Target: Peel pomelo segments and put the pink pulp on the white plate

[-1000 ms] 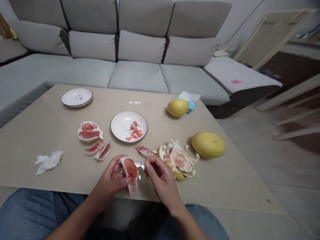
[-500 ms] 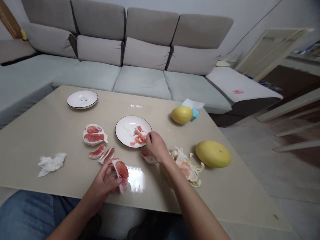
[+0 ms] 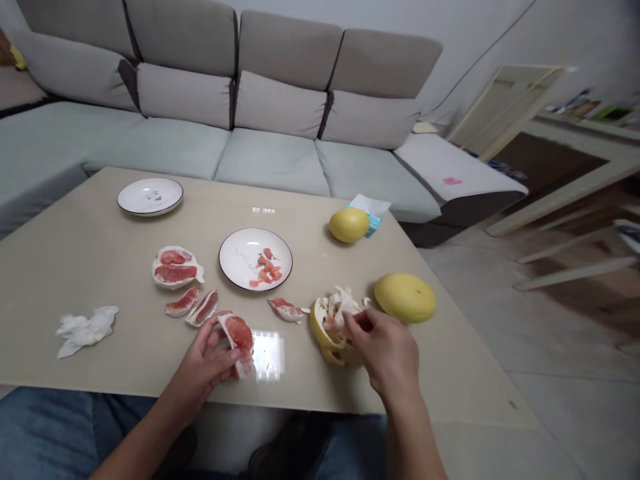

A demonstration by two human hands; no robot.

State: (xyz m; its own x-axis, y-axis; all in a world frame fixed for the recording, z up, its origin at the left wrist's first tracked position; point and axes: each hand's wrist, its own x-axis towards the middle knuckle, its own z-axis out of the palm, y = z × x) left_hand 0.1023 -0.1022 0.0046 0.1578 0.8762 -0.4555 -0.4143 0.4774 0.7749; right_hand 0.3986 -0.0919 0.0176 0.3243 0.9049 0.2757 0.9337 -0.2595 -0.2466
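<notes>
My left hand (image 3: pixel 213 357) is closed around a red pomelo segment (image 3: pixel 239 337), with pale membrane hanging below it. My right hand (image 3: pixel 383 343) is over the hollow yellow pomelo rind (image 3: pixel 325 337), which is heaped with white peelings. Its thumb and forefinger pinch a thin whitish piece of pomelo membrane (image 3: pixel 345 305) at the top of the heap. A partly peeled segment (image 3: pixel 286 309) lies left of the rind. Beyond it, a white plate (image 3: pixel 240 257) carries small pieces of red pulp (image 3: pixel 267 270).
Left of the plate lie an opened pomelo chunk (image 3: pixel 175 268) and two loose segments (image 3: pixel 183 303). A crumpled tissue (image 3: pixel 89 330) is further left, another plate (image 3: pixel 150 197) at the back. Whole pomelos (image 3: pixel 405 297) and a tissue pack (image 3: pixel 373 223) sit right. A sofa (image 3: pixel 270 157) stands behind the table.
My right hand has moved from the plate's edge right and toward me, to the rind. The left hand still holds its segment. The whole view has shifted slightly.
</notes>
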